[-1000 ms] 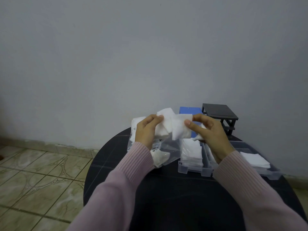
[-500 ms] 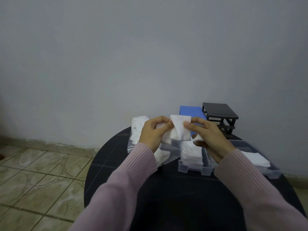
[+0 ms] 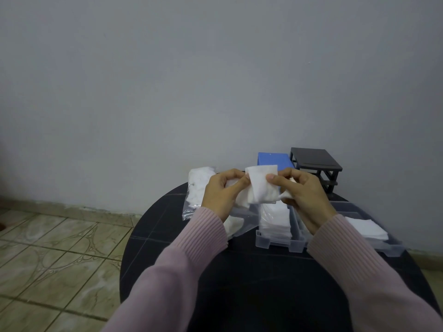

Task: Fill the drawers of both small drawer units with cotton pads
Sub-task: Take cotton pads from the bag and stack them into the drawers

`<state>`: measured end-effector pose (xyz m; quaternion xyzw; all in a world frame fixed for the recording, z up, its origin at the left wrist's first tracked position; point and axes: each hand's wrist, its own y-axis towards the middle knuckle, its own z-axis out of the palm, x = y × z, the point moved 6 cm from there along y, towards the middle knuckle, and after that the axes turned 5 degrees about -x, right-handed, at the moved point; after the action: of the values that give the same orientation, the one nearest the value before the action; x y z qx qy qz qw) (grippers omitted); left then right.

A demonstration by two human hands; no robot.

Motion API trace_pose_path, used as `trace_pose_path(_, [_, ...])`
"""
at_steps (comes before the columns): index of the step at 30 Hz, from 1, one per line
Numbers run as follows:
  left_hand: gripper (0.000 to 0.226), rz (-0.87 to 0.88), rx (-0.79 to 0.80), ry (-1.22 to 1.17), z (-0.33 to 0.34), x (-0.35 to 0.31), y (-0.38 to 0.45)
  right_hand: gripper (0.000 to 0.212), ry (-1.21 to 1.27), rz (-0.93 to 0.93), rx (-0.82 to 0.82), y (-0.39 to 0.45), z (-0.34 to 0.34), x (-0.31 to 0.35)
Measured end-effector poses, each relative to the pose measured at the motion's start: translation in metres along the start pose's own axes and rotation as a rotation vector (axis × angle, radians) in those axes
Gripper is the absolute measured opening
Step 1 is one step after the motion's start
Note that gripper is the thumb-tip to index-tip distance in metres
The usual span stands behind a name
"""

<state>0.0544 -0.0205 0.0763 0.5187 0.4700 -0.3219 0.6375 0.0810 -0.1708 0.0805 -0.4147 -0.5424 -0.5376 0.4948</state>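
Observation:
Both hands hold a small bunch of white cotton pads (image 3: 261, 185) in the air above the round black table (image 3: 239, 271). My left hand (image 3: 221, 192) pinches the bunch's left edge. My right hand (image 3: 302, 195) pinches its right edge. Below them a clear drawer (image 3: 278, 242) lies on the table, packed with a stack of pads. A second clear drawer (image 3: 388, 248) to the right holds a thin stack of pads (image 3: 366, 227). At the back stand a blue drawer unit (image 3: 273, 159) and a black drawer unit (image 3: 314, 161) with empty slots.
A clear plastic bag of cotton pads (image 3: 197, 188) lies at the table's back left, partly under my left hand. The grey wall stands right behind the units. Tiled floor (image 3: 48, 248) spreads to the left of the table.
The loose, fanned pads have been gathered into a tighter bunch between both hands. The hands have moved closer together and slightly lower over the left drawer.

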Motion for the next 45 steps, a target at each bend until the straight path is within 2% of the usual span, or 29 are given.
trace_pose_path(7, [0.031, -0.117, 0.008, -0.081, 0.005, -0.001, -0.003, 0.013, 0.064, 0.018, -0.061, 0.0, -0.002, -0.002])
trace_pose_path(12, [0.02, -0.07, -0.02, 0.078, 0.003, 0.003, -0.003, 0.011, 0.085, 0.02, -0.052, -0.002, 0.0, -0.001])
trace_pose_path(18, [0.015, -0.048, -0.036, 0.072, -0.002, 0.002, -0.001, 0.014, 0.082, 0.077, 0.034, -0.005, 0.009, -0.001])
trace_pose_path(21, [0.011, -0.054, -0.033, 0.056, -0.002, 0.002, 0.0, 0.018, 0.075, 0.068, 0.016, -0.004, 0.007, -0.001])
trace_pose_path(27, [0.012, -0.068, -0.027, 0.058, -0.001, 0.002, 0.0, 0.018, -0.063, 0.019, -0.055, -0.002, -0.001, -0.001])
trace_pose_path(30, [0.011, -0.088, -0.038, 0.07, -0.003, 0.005, 0.001, 0.009, -0.203, 0.0, -0.044, 0.0, -0.001, -0.002])
trace_pose_path(34, [0.039, -0.084, -0.04, 0.057, -0.006, 0.003, 0.001, 0.006, -0.147, 0.02, -0.035, 0.0, -0.002, -0.003])
trace_pose_path(38, [0.048, -0.034, -0.024, 0.084, -0.007, 0.001, 0.001, 0.007, -0.115, 0.016, 0.051, -0.001, 0.001, 0.0])
trace_pose_path(42, [0.035, -0.015, 0.009, 0.07, -0.001, 0.0, -0.001, 0.01, -0.175, -0.009, 0.058, -0.002, 0.006, 0.001])
trace_pose_path(45, [0.029, -0.098, 0.047, -0.024, 0.005, -0.001, -0.004, 0.009, -0.206, -0.037, 0.005, -0.002, 0.005, -0.001])
